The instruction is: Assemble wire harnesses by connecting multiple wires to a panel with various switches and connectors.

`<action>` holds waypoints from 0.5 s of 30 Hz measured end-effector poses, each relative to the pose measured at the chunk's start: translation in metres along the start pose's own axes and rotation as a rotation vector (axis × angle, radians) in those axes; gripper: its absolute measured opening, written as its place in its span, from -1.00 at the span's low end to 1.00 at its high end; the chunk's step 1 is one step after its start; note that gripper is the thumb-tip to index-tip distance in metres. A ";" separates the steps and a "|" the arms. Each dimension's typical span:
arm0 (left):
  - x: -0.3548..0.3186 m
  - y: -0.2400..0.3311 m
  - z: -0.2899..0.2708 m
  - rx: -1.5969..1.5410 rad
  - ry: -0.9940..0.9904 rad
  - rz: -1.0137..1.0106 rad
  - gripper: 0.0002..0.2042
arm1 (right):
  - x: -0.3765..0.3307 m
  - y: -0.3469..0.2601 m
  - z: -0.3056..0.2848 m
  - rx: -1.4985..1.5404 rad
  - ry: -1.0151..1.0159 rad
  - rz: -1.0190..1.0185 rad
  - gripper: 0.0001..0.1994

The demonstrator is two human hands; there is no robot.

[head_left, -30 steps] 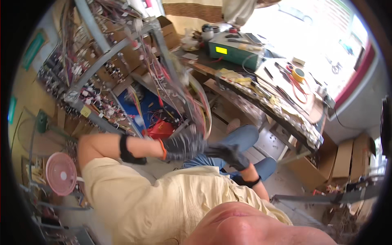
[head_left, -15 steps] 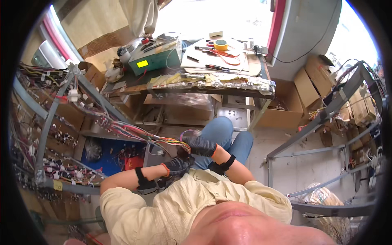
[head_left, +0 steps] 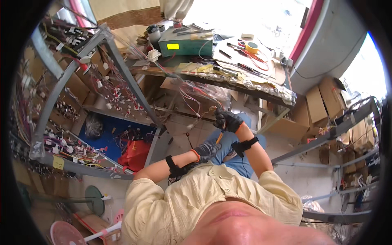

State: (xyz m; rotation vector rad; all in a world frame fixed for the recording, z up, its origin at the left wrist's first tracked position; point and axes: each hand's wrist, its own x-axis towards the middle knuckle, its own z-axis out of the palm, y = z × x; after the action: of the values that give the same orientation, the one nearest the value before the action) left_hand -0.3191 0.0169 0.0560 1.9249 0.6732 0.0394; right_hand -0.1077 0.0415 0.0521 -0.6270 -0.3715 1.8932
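The rack [head_left: 131, 79], a grey metal frame hung with cables, fills the left side, beside the left end of the table [head_left: 143, 71]. Cartons [head_left: 296, 118] stand on the floor by the table's right front corner, and a blue tray [head_left: 109, 139] lies low, well out from its left front corner. On the table, the green box [head_left: 185, 48] sits left of the middle, its small screen lit yellow. The loose wires [head_left: 211, 107], in several colours, hang in front of the table's front edge, trailing from the right hand toward its left end. A red bag [head_left: 136, 155] slumps in the tray. The right hand [head_left: 229, 121], gloved, is clenched around the wires' near end; the left hand [head_left: 208, 150], also gloved, is curled just below it, near a slim orange piece [head_left: 219, 138]; I cannot tell whether it grips that. A yellow tape roll [head_left: 252, 48] lies toward the table's right end.
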 end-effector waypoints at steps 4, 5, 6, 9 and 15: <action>-0.018 0.002 0.010 0.246 -0.114 0.148 -0.54 | -0.004 -0.001 0.063 0.130 0.076 -0.047 -0.71; -0.024 0.005 0.011 0.215 -0.197 0.224 -0.55 | 0.003 -0.002 0.063 0.148 -0.178 -0.013 -0.70; -0.030 0.009 0.010 0.182 -0.280 0.299 -0.56 | 0.010 -0.002 0.064 0.169 -0.432 0.019 -0.68; -0.032 -0.001 0.004 0.273 -0.247 0.326 -0.60 | 0.023 -0.006 0.078 0.255 -0.217 -0.003 -0.68; -0.068 0.020 -0.043 0.149 -0.300 0.281 -0.71 | 0.002 -0.056 -0.013 0.809 -0.169 -0.332 -0.69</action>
State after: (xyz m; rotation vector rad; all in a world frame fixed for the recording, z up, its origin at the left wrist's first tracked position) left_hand -0.3819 0.0153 0.1106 2.1007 0.2077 -0.1252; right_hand -0.0583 0.0645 0.0704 0.1328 0.1885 1.5910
